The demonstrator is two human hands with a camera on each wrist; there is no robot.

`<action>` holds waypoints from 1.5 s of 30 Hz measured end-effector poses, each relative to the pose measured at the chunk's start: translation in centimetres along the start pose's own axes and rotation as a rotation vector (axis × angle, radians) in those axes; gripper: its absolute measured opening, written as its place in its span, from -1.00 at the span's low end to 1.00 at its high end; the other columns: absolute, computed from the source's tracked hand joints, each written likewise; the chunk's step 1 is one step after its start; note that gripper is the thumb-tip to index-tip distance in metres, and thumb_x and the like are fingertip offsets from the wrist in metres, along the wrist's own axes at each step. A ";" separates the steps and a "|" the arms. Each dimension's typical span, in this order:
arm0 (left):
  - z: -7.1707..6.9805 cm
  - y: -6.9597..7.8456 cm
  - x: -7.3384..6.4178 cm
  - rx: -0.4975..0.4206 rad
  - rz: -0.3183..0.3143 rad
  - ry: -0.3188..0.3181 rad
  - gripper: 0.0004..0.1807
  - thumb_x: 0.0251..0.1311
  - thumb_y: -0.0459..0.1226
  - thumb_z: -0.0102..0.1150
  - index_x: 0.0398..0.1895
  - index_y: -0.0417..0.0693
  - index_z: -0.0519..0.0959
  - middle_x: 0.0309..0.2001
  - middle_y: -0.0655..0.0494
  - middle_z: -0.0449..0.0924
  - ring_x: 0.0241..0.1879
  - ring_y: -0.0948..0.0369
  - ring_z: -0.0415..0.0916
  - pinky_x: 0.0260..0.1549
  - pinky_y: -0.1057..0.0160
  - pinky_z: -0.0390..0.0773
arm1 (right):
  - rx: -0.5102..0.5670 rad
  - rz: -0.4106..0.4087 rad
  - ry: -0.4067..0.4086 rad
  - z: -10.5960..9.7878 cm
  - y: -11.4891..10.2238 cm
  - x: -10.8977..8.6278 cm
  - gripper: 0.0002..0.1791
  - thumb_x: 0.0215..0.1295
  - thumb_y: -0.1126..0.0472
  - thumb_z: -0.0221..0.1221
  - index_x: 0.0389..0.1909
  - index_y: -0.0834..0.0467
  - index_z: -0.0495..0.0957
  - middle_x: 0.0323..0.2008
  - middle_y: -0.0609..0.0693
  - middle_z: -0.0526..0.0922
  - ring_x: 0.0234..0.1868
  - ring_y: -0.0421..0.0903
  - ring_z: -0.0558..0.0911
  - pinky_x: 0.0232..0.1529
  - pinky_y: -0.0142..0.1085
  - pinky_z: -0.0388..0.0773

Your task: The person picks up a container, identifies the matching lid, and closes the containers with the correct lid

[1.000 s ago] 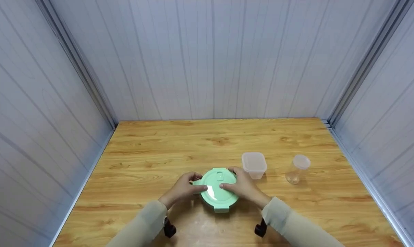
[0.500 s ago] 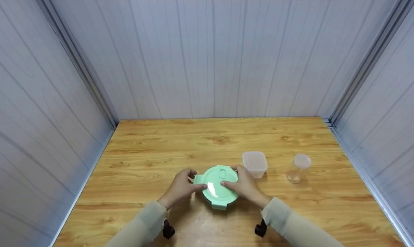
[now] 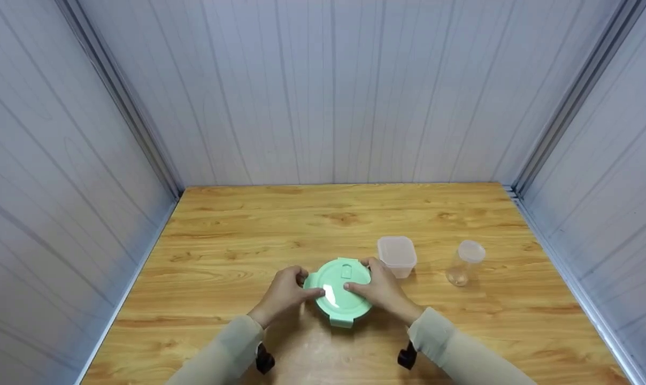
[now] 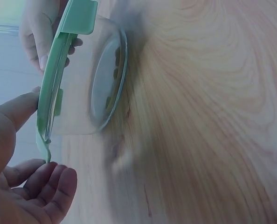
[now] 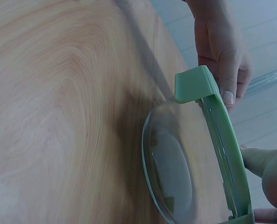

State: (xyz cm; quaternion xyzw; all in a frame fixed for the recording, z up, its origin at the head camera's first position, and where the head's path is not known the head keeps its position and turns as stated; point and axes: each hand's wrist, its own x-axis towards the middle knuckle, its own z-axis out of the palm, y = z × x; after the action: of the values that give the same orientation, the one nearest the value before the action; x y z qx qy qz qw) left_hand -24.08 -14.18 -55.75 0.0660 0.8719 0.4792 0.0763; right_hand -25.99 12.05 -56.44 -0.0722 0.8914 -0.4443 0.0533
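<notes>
A round clear glass food container (image 4: 80,91) with a mint green clip-on lid (image 3: 347,299) stands on the table before me. My left hand (image 3: 283,294) has its thumb on the lid's left edge, and its curled fingers touch the left locking flap (image 4: 44,148), which angles outward. From the other side my right hand (image 3: 384,291) grips the rim, thumb on top and fingers round the edge. Another flap (image 5: 194,84) is folded down over the rim in the right wrist view. Through the glass, the far hand's fingertips show in the left wrist view.
Just behind my right hand stands a square translucent plastic box (image 3: 398,254) with a lid. Farther right is a clear jar (image 3: 464,262) with a whitish lid. Pale panel walls (image 3: 323,96) enclose the wooden table (image 3: 248,224) at the back and sides.
The container has shifted slightly away from me and turned a little. Its left flap stuck out flatter half a second ago and now looks shorter, with my left fingers curled closer against it.
</notes>
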 end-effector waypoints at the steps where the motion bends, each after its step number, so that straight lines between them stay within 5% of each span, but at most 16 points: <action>1: 0.0 0.0 0.1 -0.012 -0.005 -0.009 -0.49 0.20 -0.06 0.64 -0.02 -0.24 0.66 -0.19 0.00 0.65 -0.22 0.17 0.51 -0.20 0.23 0.59 | 0.001 0.000 0.000 0.0 0.0 0.0 -0.20 0.23 0.02 0.60 0.34 0.34 0.50 0.27 0.26 0.63 0.30 0.15 0.61 0.38 0.09 0.56; 10: 0.1 -0.1 0.2 -0.107 -0.034 -0.070 -0.57 0.24 -0.14 0.60 0.01 -0.25 0.73 -0.18 -0.01 0.74 -0.19 0.17 0.62 -0.18 0.26 0.66 | -0.018 -0.011 -0.001 0.1 0.0 0.2 -0.16 0.25 0.02 0.59 0.38 0.41 0.49 0.32 0.32 0.61 0.34 0.21 0.60 0.42 0.14 0.55; 26: 0.1 -0.4 0.7 -0.216 -0.047 -0.074 -0.67 0.23 -0.28 0.58 -0.05 -0.35 0.77 -0.23 -0.06 0.83 -0.27 0.25 0.71 -0.22 0.35 0.70 | -0.021 -0.077 0.008 0.1 -0.1 -0.1 -0.15 0.27 0.02 0.57 0.38 0.48 0.50 0.29 0.36 0.62 0.33 0.26 0.62 0.40 0.17 0.56; 45: 0.8 -0.5 0.6 -0.291 -0.093 -0.095 -0.62 0.30 -0.29 0.53 0.06 -0.38 0.73 -0.16 -0.06 0.81 -0.23 0.24 0.69 -0.16 0.24 0.75 | -0.034 -0.058 0.001 0.1 0.2 -0.2 -0.15 0.30 -0.02 0.55 0.41 0.43 0.50 0.33 0.35 0.61 0.39 0.28 0.59 0.45 0.19 0.52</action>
State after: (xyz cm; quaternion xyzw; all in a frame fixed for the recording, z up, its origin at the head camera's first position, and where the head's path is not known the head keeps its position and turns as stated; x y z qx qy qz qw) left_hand -24.55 -13.66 -56.69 0.0367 0.7909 0.5926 0.1482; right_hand -25.78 12.13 -56.66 -0.0989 0.8964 -0.4304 0.0386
